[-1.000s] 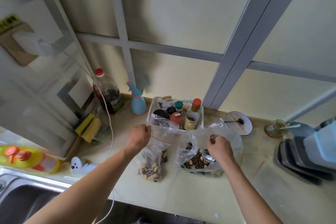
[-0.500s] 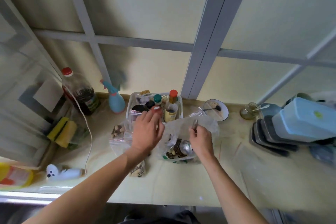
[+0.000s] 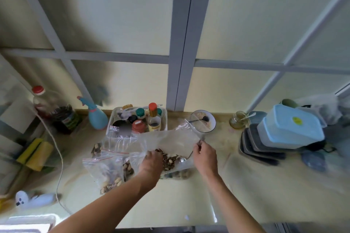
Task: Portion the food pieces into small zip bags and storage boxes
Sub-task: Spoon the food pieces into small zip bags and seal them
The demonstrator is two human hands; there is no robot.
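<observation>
A large clear plastic bag (image 3: 170,139) of mixed nuts and seeds lies open at the middle of the counter. My left hand (image 3: 151,163) grips its left rim, fingers curled over the plastic. At the bag's right rim my right hand (image 3: 205,155) pinches the handle of a metal spoon (image 3: 182,160), whose bowl rests in the nuts. A small zip bag (image 3: 106,170) with a red seal strip, partly filled with nuts, lies on the counter to the left, touched by neither hand. Light-blue lidded storage boxes (image 3: 291,128) are stacked at the right.
A white basket (image 3: 111,126) of sauce bottles stands behind the bags, with a blue spray bottle (image 3: 97,117) and an oil bottle (image 3: 55,109) further left. A bowl (image 3: 212,125), a glass jar (image 3: 238,120) and dark stacked trays (image 3: 261,149) are to the right. Sponges (image 3: 36,153) and a white cable (image 3: 61,157) are at left.
My left hand let go of the small zip bag, which now lies on the counter, and moved right onto the large bag's rim. My right hand stayed at the spoon handle.
</observation>
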